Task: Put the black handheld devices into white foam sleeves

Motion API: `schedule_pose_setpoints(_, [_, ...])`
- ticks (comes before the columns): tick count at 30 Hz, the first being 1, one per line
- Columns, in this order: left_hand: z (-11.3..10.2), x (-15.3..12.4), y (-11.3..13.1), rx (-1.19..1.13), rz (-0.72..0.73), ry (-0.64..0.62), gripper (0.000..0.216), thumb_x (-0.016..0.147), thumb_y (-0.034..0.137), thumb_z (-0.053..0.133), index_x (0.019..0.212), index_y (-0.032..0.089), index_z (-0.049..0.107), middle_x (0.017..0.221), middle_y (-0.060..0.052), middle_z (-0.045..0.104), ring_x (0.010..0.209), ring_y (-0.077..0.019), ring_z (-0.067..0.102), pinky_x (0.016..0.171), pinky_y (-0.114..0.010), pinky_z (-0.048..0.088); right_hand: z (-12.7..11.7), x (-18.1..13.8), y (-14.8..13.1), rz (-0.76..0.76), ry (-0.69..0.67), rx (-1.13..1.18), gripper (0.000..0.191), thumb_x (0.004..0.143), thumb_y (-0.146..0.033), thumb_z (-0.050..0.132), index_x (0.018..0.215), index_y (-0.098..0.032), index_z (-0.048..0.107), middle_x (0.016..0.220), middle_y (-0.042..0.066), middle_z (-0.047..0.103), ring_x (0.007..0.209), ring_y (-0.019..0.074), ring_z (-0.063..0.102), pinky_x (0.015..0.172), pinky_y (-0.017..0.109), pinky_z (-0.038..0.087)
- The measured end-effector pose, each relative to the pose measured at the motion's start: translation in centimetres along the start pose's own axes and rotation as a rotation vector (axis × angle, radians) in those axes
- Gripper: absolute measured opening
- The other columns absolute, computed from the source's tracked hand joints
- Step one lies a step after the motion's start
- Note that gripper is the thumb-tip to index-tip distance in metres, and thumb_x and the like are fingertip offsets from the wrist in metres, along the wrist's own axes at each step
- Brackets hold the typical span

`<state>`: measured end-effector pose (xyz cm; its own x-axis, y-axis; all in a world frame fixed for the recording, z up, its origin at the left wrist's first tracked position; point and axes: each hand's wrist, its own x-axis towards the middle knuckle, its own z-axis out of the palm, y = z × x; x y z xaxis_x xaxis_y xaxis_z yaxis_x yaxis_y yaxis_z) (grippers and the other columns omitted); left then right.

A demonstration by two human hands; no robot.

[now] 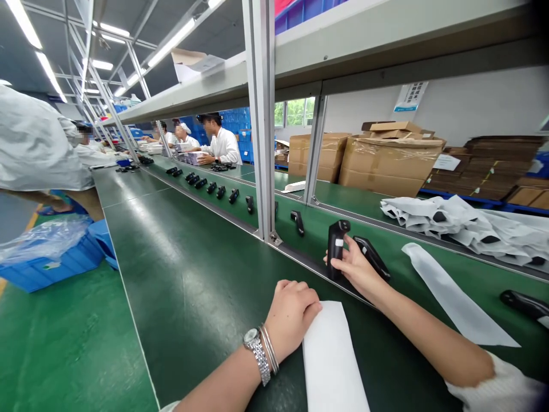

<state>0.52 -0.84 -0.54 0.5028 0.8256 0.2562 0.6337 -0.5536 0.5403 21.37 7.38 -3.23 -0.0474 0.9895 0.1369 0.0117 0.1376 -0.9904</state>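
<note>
Right hand (358, 266): fingers and thumb pinch a glossy black handheld device (335, 252), upright above the green strip's near edge.
Left hand (294, 315): knuckles up, fingers curled, thumb at the corner of a flat white pouch (334, 355); whether pinching, cannot tell.
Green strip (277, 226): row of similar black devices (221, 191), translucent sleeve (458, 297).
Bench (184, 286): smooth, dark green, shiny.
Room: brown cardboard cartons (390, 166), white-coated people (225, 146), tube lights (171, 43).

hands (293, 315) hold black device (335, 252) and white pouch (333, 360)
</note>
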Motion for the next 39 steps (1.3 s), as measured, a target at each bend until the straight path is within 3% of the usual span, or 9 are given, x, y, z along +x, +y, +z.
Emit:
schedule_pose_setpoints(3, [-0.3, 0.0, 0.4, -0.046, 0.031, 0.012, 0.015, 0.092, 0.017, 0.047, 0.082, 0.021, 0.058, 0.081, 0.003, 0.061, 0.08, -0.0135, 0.053, 0.09, -0.033, 0.032, 0.4, -2.9, -2.1, -0.025, -0.059, 0.243, 0.082, 0.072, -0.034, 0.078, 0.133, -0.035, 0.024, 0.099, 0.001, 0.061, 0.094, 0.0235, 0.066, 0.082, 0.042, 0.053])
schedule_pose_setpoints(8, [-0.6, 0.0, 0.8, -0.07, 0.052, 0.036, 0.01, 0.089, 0.018, 0.053, 0.079, 0.02, 0.054, 0.076, 0.004, 0.057, 0.077, -0.0123, 0.052, 0.089, -0.031, 0.033, 1.1, -4.7, -4.5, -0.012, -0.03, 0.268, 0.079, 0.077, -0.041, 0.074, 0.133, -0.04, 0.02, 0.101, 0.001, 0.059, 0.095, 0.0259, 0.067, 0.073, 0.04, 0.055])
schedule_pose_setpoints(15, [-0.9, 0.0, 1.0, -0.154, 0.059, 0.102, 0.006, 0.086, 0.021, 0.061, 0.08, 0.021, 0.059, 0.091, 0.001, 0.053, 0.093, -0.0151, 0.052, 0.091, -0.031, 0.036, 2.6, -5.6, -3.5, 0.06, -0.113, 0.253, 0.077, 0.082, -0.045, 0.068, 0.137, -0.041, 0.015, 0.103, 0.001, 0.058, 0.084, 0.0199, 0.066, 0.073, 0.036, 0.053])
schedule_pose_setpoints(21, [-1.1, -0.3, 1.6, -0.264, 0.05, 0.221, 0.01, 0.088, 0.019, 0.054, 0.079, 0.019, 0.057, 0.098, -0.003, 0.049, 0.094, -0.0167, 0.05, 0.089, -0.031, 0.041, 3.9, -6.8, -2.6, 0.04, -0.276, 0.096, 0.035, 0.09, -0.051, 0.055, 0.114, -0.026, 0.056, 0.112, 0.005, 0.06, 0.106, 0.0232, 0.057, 0.088, 0.036, 0.047])
schedule_pose_setpoints(25, [-1.1, -0.4, 1.5, -0.367, -0.01, 0.326, 0.016, 0.092, 0.022, 0.048, 0.077, 0.019, 0.053, 0.094, -0.004, 0.045, 0.089, -0.0162, 0.049, 0.083, -0.029, 0.044, 4.2, -7.4, -3.0, 0.051, -0.391, 0.032, 0.036, 0.089, -0.053, 0.055, 0.104, -0.022, 0.065, 0.1, 0.004, 0.065, 0.097, 0.0233, 0.06, 0.085, 0.034, 0.046])
schedule_pose_setpoints(31, [-1.0, 0.2, 0.7, -0.442, -0.144, 0.36, 0.013, 0.088, 0.022, 0.051, 0.076, 0.019, 0.053, 0.093, -0.003, 0.047, 0.086, -0.0146, 0.051, 0.073, -0.024, 0.045, 4.8, -8.7, -4.0, 0.244, -0.655, 0.253, 0.04, 0.082, -0.054, 0.065, 0.087, -0.015, 0.068, 0.082, 0.006, 0.068, 0.073, 0.0185, 0.063, 0.067, 0.029, 0.046])
schedule_pose_setpoints(33, [-1.0, 0.3, 0.4, -0.432, -0.157, 0.359, 0.014, 0.088, 0.023, 0.052, 0.075, 0.018, 0.054, 0.092, -0.002, 0.048, 0.085, -0.0139, 0.051, 0.075, -0.025, 0.045, 4.9, -8.7, -4.5, 0.262, -0.596, 0.274, 0.04, 0.084, -0.054, 0.062, 0.084, -0.014, 0.068, 0.08, 0.007, 0.069, 0.072, 0.0186, 0.063, 0.067, 0.029, 0.046])
schedule_pose_setpoints(36, [-1.2, 0.3, -0.1, -0.31, -0.175, 0.312, 0.014, 0.088, 0.024, 0.053, 0.074, 0.019, 0.054, 0.089, 0.0, 0.051, 0.082, -0.0139, 0.051, 0.077, -0.028, 0.043, 3.4, -7.2, -5.4, 0.196, -0.283, 0.189, 0.035, 0.088, -0.052, 0.057, 0.081, -0.018, 0.062, 0.074, 0.004, 0.068, 0.066, 0.0172, 0.06, 0.066, 0.029, 0.045])
schedule_pose_setpoints(39, [-1.3, 0.2, -0.3, -0.129, -0.237, 0.163, 0.011, 0.083, 0.027, 0.059, 0.076, 0.019, 0.056, 0.088, 0.0, 0.052, 0.082, -0.0156, 0.052, 0.081, -0.033, 0.04, -0.5, -4.2, -6.0, 0.021, 0.034, -0.177, 0.034, 0.091, -0.052, 0.048, 0.079, -0.021, 0.057, 0.072, 0.003, 0.064, 0.068, 0.0196, 0.057, 0.067, 0.031, 0.042])
